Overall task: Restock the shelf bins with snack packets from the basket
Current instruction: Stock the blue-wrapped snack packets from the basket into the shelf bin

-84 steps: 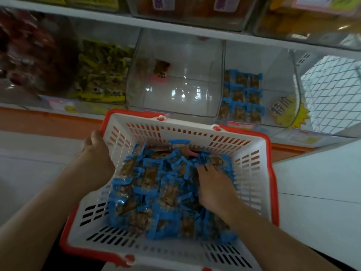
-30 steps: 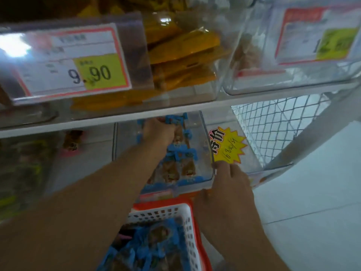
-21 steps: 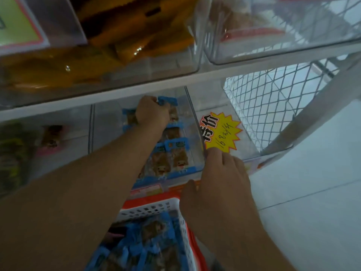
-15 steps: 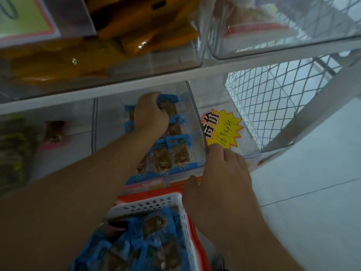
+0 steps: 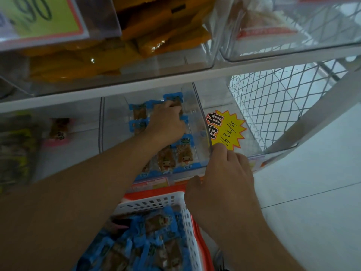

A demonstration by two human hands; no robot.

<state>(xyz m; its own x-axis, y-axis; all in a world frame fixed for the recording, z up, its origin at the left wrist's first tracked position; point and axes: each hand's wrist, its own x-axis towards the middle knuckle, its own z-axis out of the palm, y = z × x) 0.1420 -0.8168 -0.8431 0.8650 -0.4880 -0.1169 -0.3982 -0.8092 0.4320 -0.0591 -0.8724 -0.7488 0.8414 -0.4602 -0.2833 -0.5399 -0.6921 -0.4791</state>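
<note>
Since 0.5 s ago, little has been moved: the left hand [image 5: 167, 122] is kept deep in the clear shelf bin [image 5: 203, 118], shifted only slightly over the packets, and the right hand [image 5: 224, 184] is kept at the bin's front right corner.

Nearest, the white basket with a red rim [image 5: 187, 218] is seen at the bottom edge, filled with blue-edged snack packets [image 5: 156, 241]. Just beyond it, the right hand is laid palm-down with fingers bent over the bin's front right corner, the fingertips touching its edge beside a yellow starburst price sticker [image 5: 226, 130].

Farther in, the left hand is held knuckles-up with fingers curled down onto the packets in the bin [image 5: 183, 153], which are laid in rows; whether one is actually gripped cannot be told.

Above, an upper bin of orange packets [image 5: 156, 36] and a yellow price label [image 5: 39, 14] are seen. A white wire mesh panel [image 5: 273, 98] is seen at the right.
</note>
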